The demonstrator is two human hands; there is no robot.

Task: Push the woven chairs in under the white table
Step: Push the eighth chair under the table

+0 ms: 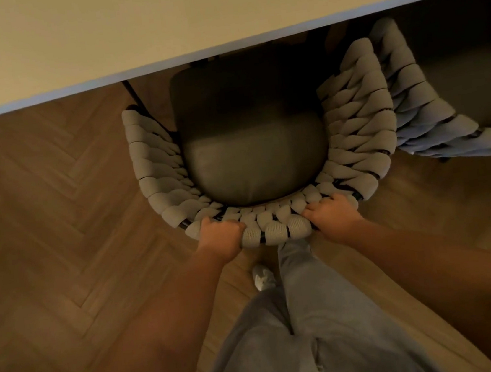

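A: Where do we have the chair (252,151)?

B: Its front sits under the table (132,29) edge; the dark seat (249,129) is half in shadow, the woven back toward us.

A: And our hands?

B: Our left hand (221,235) and right hand (332,213) each curl over the back rim, gripping it.

A: The second chair (434,119)?

B: Just right of ours, armrests almost touching, partly under the table. Herringbone floor (57,224) below.

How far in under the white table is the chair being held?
Partly in: the woven chair's seat front lies beneath the white table edge; most of its seat and back remain outside.
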